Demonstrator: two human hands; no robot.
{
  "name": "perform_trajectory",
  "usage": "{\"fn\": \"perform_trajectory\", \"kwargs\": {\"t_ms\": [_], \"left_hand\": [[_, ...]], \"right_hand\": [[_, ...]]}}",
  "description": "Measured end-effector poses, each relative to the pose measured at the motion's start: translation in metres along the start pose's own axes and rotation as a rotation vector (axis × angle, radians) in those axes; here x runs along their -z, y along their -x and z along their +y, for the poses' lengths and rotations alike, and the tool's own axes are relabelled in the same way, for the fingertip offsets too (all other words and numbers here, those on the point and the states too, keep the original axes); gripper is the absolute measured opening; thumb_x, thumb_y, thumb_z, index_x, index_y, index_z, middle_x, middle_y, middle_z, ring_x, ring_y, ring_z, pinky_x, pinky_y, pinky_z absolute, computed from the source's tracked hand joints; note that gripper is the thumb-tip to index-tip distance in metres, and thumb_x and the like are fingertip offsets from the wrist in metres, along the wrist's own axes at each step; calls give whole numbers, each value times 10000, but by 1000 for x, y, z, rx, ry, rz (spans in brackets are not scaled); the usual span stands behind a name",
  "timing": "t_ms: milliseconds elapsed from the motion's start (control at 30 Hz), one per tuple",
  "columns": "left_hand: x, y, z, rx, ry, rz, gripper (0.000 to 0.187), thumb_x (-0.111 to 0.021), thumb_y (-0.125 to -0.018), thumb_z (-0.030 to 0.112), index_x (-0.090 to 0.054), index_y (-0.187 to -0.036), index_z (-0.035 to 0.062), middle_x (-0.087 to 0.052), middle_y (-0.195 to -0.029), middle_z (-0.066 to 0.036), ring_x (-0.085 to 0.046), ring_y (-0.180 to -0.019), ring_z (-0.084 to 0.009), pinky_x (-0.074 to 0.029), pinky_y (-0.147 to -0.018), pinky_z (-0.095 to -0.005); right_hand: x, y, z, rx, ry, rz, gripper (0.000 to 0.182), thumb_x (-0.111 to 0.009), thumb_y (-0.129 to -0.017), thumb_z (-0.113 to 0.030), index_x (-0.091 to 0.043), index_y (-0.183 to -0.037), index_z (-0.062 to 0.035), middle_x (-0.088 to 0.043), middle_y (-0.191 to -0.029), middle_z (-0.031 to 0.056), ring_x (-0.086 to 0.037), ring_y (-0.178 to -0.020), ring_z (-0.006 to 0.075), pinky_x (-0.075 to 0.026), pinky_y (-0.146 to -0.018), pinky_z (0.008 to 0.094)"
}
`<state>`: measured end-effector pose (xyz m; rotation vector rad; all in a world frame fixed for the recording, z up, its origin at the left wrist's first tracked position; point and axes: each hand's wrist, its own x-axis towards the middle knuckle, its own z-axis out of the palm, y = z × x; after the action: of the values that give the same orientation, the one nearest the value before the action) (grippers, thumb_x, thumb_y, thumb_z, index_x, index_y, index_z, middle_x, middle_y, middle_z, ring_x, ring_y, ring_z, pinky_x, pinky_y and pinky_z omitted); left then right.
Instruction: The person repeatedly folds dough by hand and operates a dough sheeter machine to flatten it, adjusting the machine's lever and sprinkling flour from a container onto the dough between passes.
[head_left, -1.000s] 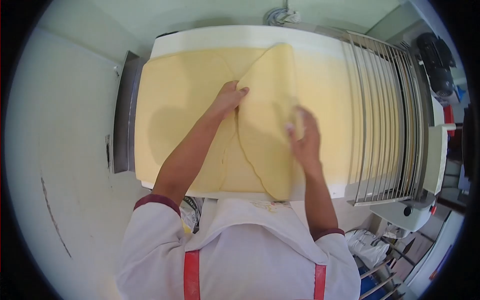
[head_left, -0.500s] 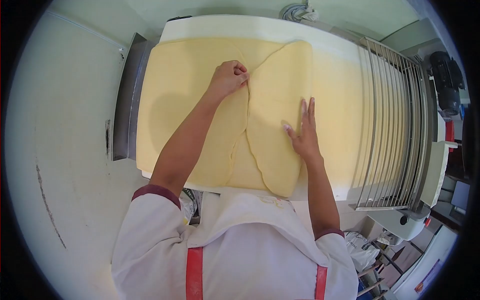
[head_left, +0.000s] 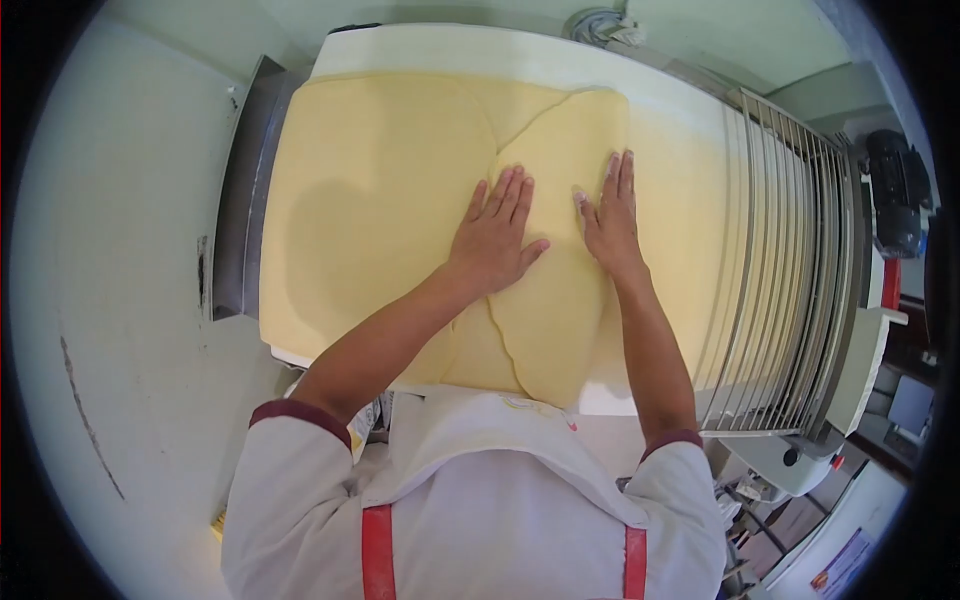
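A wide sheet of pale yellow dough (head_left: 350, 200) lies on the white belt, its left and right flaps folded inward so that their wavy edges come together near the middle. My left hand (head_left: 495, 230) rests flat across that seam, fingers spread and pointing away from me. On the right flap, close to its folded edge, lies my right hand (head_left: 612, 222); its fingers are stretched out, with the thumb apart and whitish at the fingertips. Neither hand holds anything. Toward my body, a gap between the flaps shows the dough layer underneath.
The white belt (head_left: 680, 280) runs right beneath a metal bar guard (head_left: 780, 280). A metal edge plate (head_left: 245, 200) borders the left end. A dark motor (head_left: 895, 195) sits beyond the guard. A coiled hose (head_left: 595, 25) lies at the back. My apron touches the near side.
My left hand has gone from pinching the flap's edge near the back to lying flat and spread over the seam, nearer me. My right hand has slid slightly away from me along the fold.
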<state>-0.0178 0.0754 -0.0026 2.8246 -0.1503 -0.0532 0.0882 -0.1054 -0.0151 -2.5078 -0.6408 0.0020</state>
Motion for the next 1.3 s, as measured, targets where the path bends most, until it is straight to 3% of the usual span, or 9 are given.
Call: {"fn": "perform_trajectory", "kwargs": {"t_ms": [367, 600, 733, 900, 933, 967, 1067, 1167, 1300], "left_hand": [[-6, -1, -2, -33, -105, 71, 793, -412, -941, 484, -138, -1478, -31, -170, -1546, -205, -139, -1449, -312, -101, -1167, -483], [-12, 1, -5, -43, -168, 108, 770, -374, -950, 521, -170, -1484, 6, -174, -1557, -165, -149, -1452, -262, -100, -1173, -456], [-16, -1, -6, -51, -181, 117, 768, -375, -949, 528, -185, -1483, 10, -185, -1555, -162, -150, -1452, -250, -99, -1174, -453], [-18, 17, 17, -18, -242, 65, 741, -426, -942, 468, -218, -1470, -8, -211, -1544, -175, -159, -1446, -281, -103, -1168, -467], [-30, 32, 41, -13, -329, 42, 746, -452, -935, 448, -208, -1477, -4, -200, -1546, -181, -158, -1446, -296, -105, -1164, -475], [-44, 53, 68, -91, -137, 78, 748, -456, -933, 437, -204, -1475, -13, -205, -1542, -189, -151, -1446, -300, -106, -1162, -481], [-51, 95, 143, -90, 32, 88, 757, -457, -932, 426, -191, -1471, -33, -208, -1536, -203, -154, -1445, -304, -109, -1159, -483], [-47, 98, 159, -78, -13, 42, 774, -461, -929, 430, -175, -1470, -44, -208, -1534, -206, -165, -1443, -302, -109, -1162, -473], [-42, 99, 157, -94, 5, 37, 767, -453, -936, 432, -165, -1480, -25, -203, -1538, -202, -182, -1439, -302, -109, -1165, -459]], "right_hand": [[-15, -68, 26, -14, 327, 29, 671, -405, -964, -420, -219, -1485, -39, -170, -1566, 132, -158, -1427, 392, -163, -1132, 566], [21, 215, -47, 5, 159, -253, 659, -488, -929, -298, -233, -1484, -50, -163, -1564, 150, -148, -1410, 457, -146, -1133, 568], [78, 326, -43, -80, -101, -225, 608, -565, -880, -198, -366, -1433, -43, -302, -1510, 181, -202, -1421, 385, -124, -1150, 533], [321, 388, 135, -342, 379, 716, 398, -468, -935, -103, -518, -1319, -13, -565, -1302, 130, -554, -1143, 259, -423, -971, 380], [394, 398, 168, -212, 881, 694, 320, -510, -939, -129, -592, -1233, -35, -610, -1233, 137, -570, -1131, 270, -424, -976, 370], [434, 398, 182, -324, 705, 795, 309, -533, -935, -156, -608, -1214, -45, -630, -1189, 153, -568, -1135, 289, -422, -983, 359], [584, 496, 385, -539, 1533, 160, 394, -512, -957, -283, -579, -1227, -4, -616, -1206, 171, -576, -1112, 332, -450, -958, 374], [612, 514, 435, -937, 629, 23, 478, -501, -961, -372, -556, -1247, 6, -613, -1195, 187, -585, -1087, 345, -459, -945, 418], [593, 513, 462, -1041, 534, 48, 480, -502, -960, -375, -556, -1247, 6, -613, -1194, 189, -586, -1085, 345, -459, -944, 420]]}}
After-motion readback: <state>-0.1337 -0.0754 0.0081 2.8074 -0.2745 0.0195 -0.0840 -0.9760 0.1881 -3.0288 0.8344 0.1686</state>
